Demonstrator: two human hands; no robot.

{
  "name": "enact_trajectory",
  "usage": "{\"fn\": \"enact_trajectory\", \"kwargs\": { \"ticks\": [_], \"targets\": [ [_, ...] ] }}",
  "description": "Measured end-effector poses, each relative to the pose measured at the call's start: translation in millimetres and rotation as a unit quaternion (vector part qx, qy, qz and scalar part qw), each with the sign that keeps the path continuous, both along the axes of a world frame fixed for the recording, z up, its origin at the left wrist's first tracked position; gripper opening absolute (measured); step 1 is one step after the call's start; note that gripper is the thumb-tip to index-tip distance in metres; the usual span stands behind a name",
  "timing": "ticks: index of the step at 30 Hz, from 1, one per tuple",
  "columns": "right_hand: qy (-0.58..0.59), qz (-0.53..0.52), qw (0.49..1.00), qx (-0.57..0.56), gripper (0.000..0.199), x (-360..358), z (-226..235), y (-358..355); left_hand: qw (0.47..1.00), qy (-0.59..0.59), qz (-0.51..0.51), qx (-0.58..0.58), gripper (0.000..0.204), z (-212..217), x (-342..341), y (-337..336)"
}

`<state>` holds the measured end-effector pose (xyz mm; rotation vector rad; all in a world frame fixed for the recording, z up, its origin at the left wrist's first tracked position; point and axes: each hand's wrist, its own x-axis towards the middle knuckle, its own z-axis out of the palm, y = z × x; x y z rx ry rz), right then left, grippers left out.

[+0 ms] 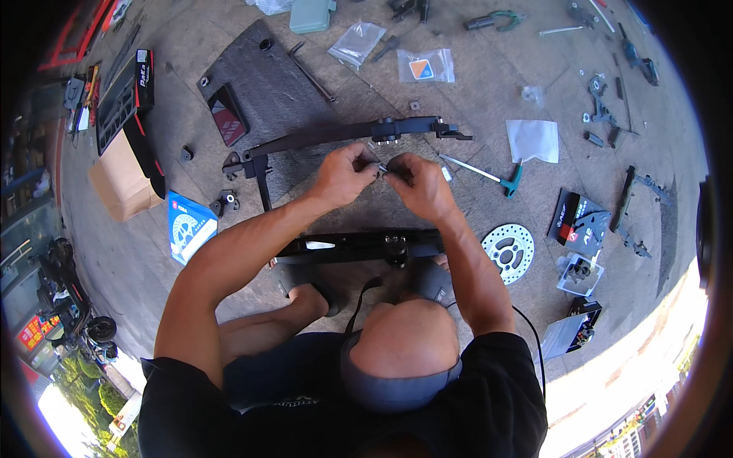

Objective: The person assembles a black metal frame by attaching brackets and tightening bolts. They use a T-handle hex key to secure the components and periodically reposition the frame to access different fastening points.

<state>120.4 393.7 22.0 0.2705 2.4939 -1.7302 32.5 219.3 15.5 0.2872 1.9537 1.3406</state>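
My left hand (340,177) and my right hand (421,185) meet in front of me, fingertips pinched together. Between them is a small, shiny metal piece (382,168), mostly covered by the fingers, so its kind is unclear. Both hands are above a black metal frame (328,136), whose long far bar carries bolts and a bracket near its right end. The near bar (347,246) of black metal lies close to my feet, partly hidden by my forearms. Beyond my right hand a T-handle wrench (510,183) with a green grip rests on the floor.
A dark mat (259,76) lies under the frame, with a phone (227,114) on it. To the right are a drilled brake disc (508,253), a white packet (532,140) and a black box (580,221). A blue package (191,227) and an open carton (122,179) stand left.
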Motion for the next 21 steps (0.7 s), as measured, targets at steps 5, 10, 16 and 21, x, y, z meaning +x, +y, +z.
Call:
{"fn": "enact_trajectory", "kwargs": {
  "ticks": [5, 10, 16, 21],
  "targets": [
    [0.03, 0.039, 0.998, -0.035, 0.022, -3.5, -0.1, -13.0, 0.988, -0.149, -0.036, 0.021, 0.013, 20.0, -20.8, -28.5],
    [0.08, 0.064, 0.993, -0.065, 0.019, -19.0, 5.3, -38.0, 0.975, -0.213, -0.003, 0.069, 0.02, 30.1, -26.6, -59.4],
    [0.045, 0.076, 0.993, -0.082, 0.017, -29.4, 6.1, -53.9, 0.953, -0.264, 0.1, 0.107, 0.022, 33.3, -20.4, -83.5],
    [0.028, 0.091, 0.988, -0.121, 0.015, -31.5, 1.6, -62.2, 0.949, -0.259, 0.138, 0.113, 0.019, 34.1, -12.0, -91.1]
  ]
}}
